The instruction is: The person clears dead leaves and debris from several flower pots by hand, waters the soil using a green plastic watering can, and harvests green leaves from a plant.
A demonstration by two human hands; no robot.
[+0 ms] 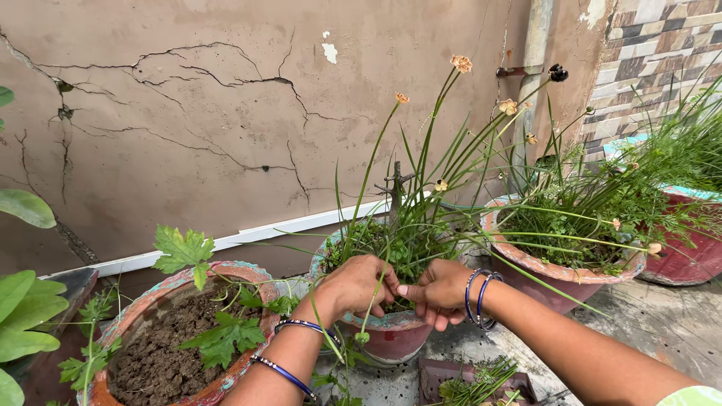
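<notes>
- A cracked brown plaster wall [226, 113] filled the upper left and centre of the frame.
- A round reddish clay pot of dark soil [162, 338] sat at lower left.
- A round reddish pot of long green grassy stems [391, 331] stood at centre, just beside it.
- The left hand [357, 286] and right hand [440, 292] met over that pot's near rim, fingers pinched closed on thin green stems [387, 263].
- Blue bangles [477, 297] circled the right wrist.
</notes>
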